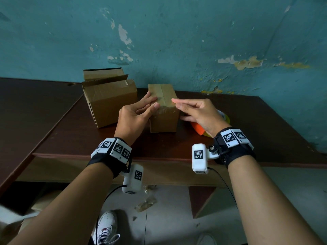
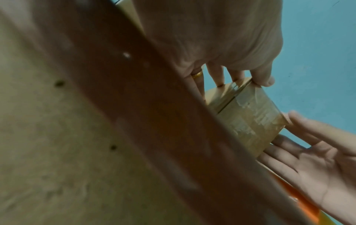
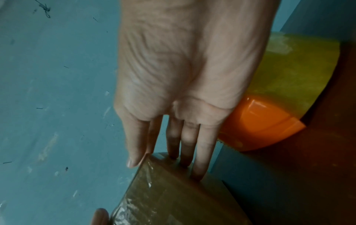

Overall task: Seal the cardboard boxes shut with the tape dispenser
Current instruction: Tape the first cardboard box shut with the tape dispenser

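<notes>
A small closed cardboard box (image 1: pixel 163 119) stands on the brown table (image 1: pixel 256 124), with clear tape along its top seam and down its front face (image 2: pixel 250 118). My left hand (image 1: pixel 154 102) touches its top left edge, fingers straight and thumb on the front top edge (image 2: pixel 263 79). On the other side my right hand (image 1: pixel 177 103) lies flat against the box's right side, thumb at the top corner (image 3: pixel 134 159). The orange tape dispenser (image 1: pixel 199 129) with a yellowish roll (image 3: pixel 298 68) lies on the table behind my right hand, with no hand on it.
A larger cardboard box (image 1: pixel 109 101) with its flaps open stands to the left of the small one, near the teal wall (image 1: pixel 194 41). The table's front edge runs just under my wrists. A second dark tabletop (image 1: pixel 26 106) adjoins on the left.
</notes>
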Available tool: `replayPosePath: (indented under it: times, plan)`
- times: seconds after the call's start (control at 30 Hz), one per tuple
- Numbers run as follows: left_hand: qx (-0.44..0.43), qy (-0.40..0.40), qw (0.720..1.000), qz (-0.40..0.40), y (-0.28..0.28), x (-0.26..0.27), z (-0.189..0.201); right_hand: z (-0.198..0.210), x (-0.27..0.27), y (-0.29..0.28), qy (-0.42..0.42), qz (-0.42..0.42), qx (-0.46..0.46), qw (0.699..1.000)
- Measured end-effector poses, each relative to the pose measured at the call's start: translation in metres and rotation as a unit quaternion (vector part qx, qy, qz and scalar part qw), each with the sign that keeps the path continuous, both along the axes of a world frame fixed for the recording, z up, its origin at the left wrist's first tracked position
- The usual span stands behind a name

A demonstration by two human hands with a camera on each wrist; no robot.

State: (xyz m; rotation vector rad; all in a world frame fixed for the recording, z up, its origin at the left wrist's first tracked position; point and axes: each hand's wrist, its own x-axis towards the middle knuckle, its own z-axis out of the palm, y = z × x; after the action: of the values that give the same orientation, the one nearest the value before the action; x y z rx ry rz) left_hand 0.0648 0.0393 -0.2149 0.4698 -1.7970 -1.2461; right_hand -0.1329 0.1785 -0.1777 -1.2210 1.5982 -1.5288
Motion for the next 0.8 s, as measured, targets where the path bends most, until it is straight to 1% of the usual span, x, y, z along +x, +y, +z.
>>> replayPosePath:
  times: [0.13,0.27,0.4,0.43,0.5,0.57,0.67,0.73,0.8]
  plan:
    - [0.001,-0.010,1.000,0.014,0.003,-0.001,0.001,0.000,0.002,0.000,0.012,-0.014,-0.007,1.000]
    - [-0.021,-0.035,0.997,0.059,0.001,-0.003,0.005,0.002,0.002,-0.001,0.022,-0.032,-0.010,0.999]
    - [-0.079,-0.059,0.986,0.134,-0.001,-0.007,0.014,0.007,-0.002,-0.001,0.026,-0.031,-0.004,0.999]
    - [-0.072,-0.062,0.984,0.149,-0.001,-0.008,0.016,0.009,-0.003,0.000,0.026,-0.026,-0.003,0.999]
    - [-0.026,-0.054,0.984,0.166,-0.002,-0.009,0.019,0.013,-0.006,0.001,0.035,-0.018,0.001,0.999]
    - [0.024,-0.046,0.985,0.162,-0.003,-0.009,0.022,0.015,-0.009,0.002,0.063,-0.015,0.011,0.998]
    - [0.073,-0.045,0.985,0.148,-0.005,-0.007,0.024,0.016,-0.010,0.005,0.103,-0.015,0.009,0.995]
    - [0.105,-0.046,0.983,0.143,-0.007,-0.006,0.024,0.016,-0.008,0.005,0.109,-0.013,0.001,0.994]
    - [0.120,-0.047,0.981,0.142,-0.009,-0.004,0.024,0.017,-0.004,0.006,0.114,-0.022,-0.002,0.993]
